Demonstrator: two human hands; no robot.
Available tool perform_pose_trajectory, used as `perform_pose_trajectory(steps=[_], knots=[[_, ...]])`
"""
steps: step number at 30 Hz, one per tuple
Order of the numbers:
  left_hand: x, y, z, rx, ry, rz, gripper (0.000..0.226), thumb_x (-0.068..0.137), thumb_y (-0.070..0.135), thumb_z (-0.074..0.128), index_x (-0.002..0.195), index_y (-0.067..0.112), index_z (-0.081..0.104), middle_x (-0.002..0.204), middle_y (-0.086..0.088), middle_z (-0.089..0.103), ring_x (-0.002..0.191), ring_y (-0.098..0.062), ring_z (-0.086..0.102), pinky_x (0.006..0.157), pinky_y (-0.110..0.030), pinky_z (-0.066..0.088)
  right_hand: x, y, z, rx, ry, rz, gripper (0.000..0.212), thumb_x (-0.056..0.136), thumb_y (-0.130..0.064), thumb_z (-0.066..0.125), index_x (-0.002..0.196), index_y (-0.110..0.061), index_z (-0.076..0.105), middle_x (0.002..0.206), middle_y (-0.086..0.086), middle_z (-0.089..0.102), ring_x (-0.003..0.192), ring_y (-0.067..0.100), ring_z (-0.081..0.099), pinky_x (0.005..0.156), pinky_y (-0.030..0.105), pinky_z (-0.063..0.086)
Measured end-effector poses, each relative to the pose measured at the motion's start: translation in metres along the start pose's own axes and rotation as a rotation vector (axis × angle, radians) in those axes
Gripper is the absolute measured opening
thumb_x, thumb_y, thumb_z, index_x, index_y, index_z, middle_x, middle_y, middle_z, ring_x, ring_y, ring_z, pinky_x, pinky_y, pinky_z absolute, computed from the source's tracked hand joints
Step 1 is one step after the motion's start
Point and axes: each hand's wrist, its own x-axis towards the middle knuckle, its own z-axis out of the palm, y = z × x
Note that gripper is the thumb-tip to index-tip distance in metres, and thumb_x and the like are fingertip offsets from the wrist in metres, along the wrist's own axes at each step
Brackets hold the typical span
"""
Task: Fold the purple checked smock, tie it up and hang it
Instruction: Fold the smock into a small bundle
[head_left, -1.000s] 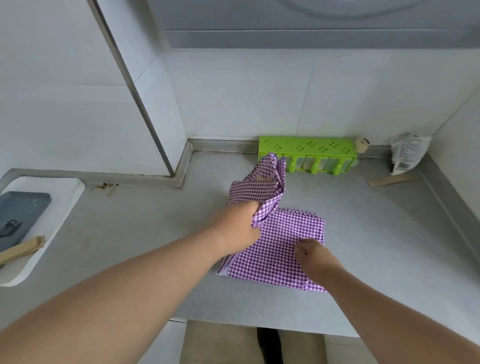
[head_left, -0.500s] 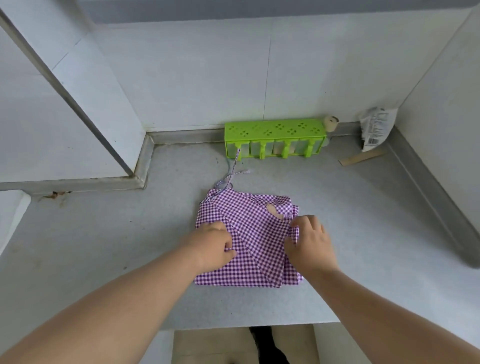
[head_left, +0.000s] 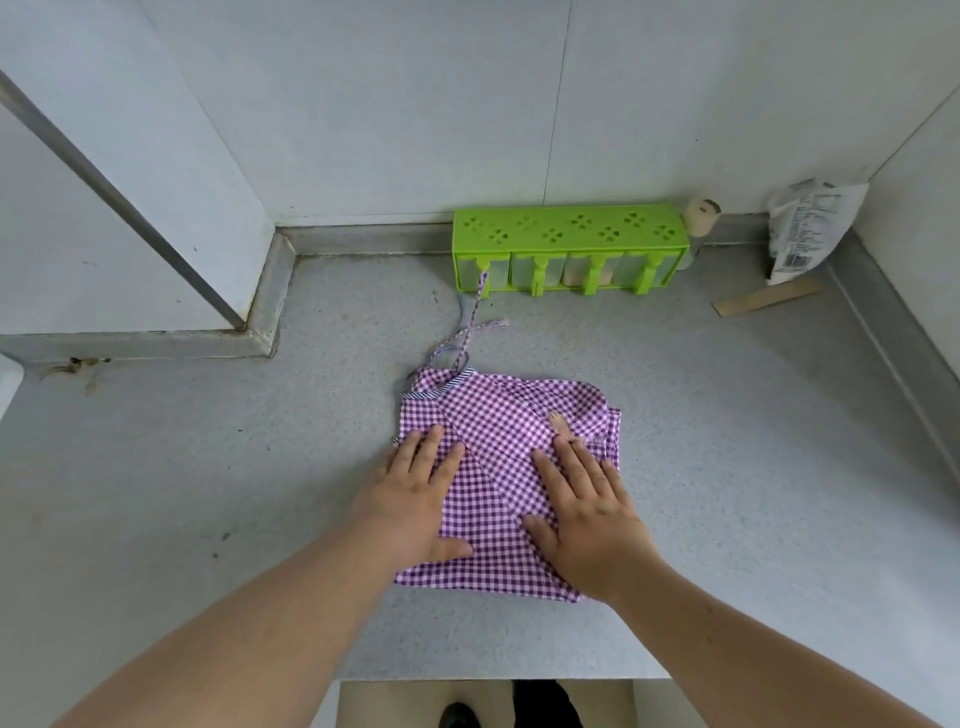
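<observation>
The purple checked smock (head_left: 498, 431) lies folded into a rough square on the grey counter (head_left: 208, 493). Its striped tie strings (head_left: 470, 332) trail from the far left corner toward the green rack. My left hand (head_left: 415, 499) presses flat on the smock's left part, fingers straight. My right hand (head_left: 587, 509) lies flat on the right part, fingers spread; one fingertip shows through a fold of the cloth.
A green spice rack (head_left: 569, 247) stands against the back wall, a small bottle (head_left: 698, 218) beside it. A white packet (head_left: 810, 228) leans in the right corner above a wooden strip (head_left: 769, 301). The counter's front edge is near my forearms.
The lifted part of the smock came down onto the folded stack. Both hands went from gripping the cloth to pressing it flat with straight fingers.
</observation>
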Motion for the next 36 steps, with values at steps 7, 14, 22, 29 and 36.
perform_pose_trajectory(steps=[7, 14, 22, 29, 36], knots=[[0.012, -0.004, 0.017, 0.009, -0.018, 0.021, 0.138, 0.067, 0.107, 0.028, 0.152, 0.025, -0.045, 0.154, -0.009, -0.057, 0.148, -0.032, -0.045, 0.128, -0.057, -0.014, 0.015, -0.036, -0.027, -0.018, 0.027, -0.104, 0.071, 0.106, -0.044, 0.017, 0.162, -0.024, -0.021, 0.167, 0.006, -0.034, 0.152, 0.025, -0.034, 0.124, 0.047, -0.02], [0.017, -0.007, 0.017, -0.018, -0.051, 0.036, 0.14, 0.066, 0.105, 0.038, 0.146, 0.031, -0.051, 0.152, -0.004, -0.06, 0.147, -0.029, -0.048, 0.127, -0.055, -0.018, 0.071, -0.051, -0.028, -0.003, 0.003, -0.095, 0.069, 0.105, -0.058, 0.006, 0.161, -0.029, -0.021, 0.168, 0.001, -0.031, 0.154, 0.023, -0.03, 0.128, 0.05, -0.01], [0.013, -0.009, 0.012, -0.032, -0.1, 0.044, 0.145, 0.064, 0.101, 0.051, 0.134, 0.037, -0.059, 0.152, -0.003, -0.06, 0.148, -0.03, -0.045, 0.126, -0.059, -0.016, 0.078, 0.04, -0.036, 0.045, 0.025, 0.12, 0.067, 0.105, -0.056, -0.005, 0.161, -0.024, -0.022, 0.17, -0.005, -0.027, 0.155, 0.013, -0.026, 0.128, 0.039, -0.011], [0.013, -0.009, 0.013, -0.036, -0.087, 0.035, 0.146, 0.062, 0.103, 0.05, 0.13, 0.035, -0.06, 0.151, -0.004, -0.062, 0.147, -0.03, -0.047, 0.126, -0.059, -0.016, 0.041, -0.05, -0.042, 0.009, 0.097, -0.122, 0.074, 0.105, -0.034, 0.019, 0.158, -0.024, -0.03, 0.162, 0.005, -0.041, 0.151, 0.027, -0.038, 0.123, 0.053, -0.021], [0.013, -0.01, 0.012, -0.066, -0.092, 0.036, 0.149, 0.06, 0.104, 0.05, 0.144, 0.036, -0.053, 0.148, 0.0, -0.064, 0.146, -0.028, -0.048, 0.126, -0.058, -0.019, 0.027, -0.018, -0.006, -0.051, 0.026, -0.053, 0.086, 0.094, -0.078, 0.007, 0.16, -0.032, -0.025, 0.167, 0.0, -0.032, 0.154, 0.023, -0.032, 0.127, 0.053, -0.01]])
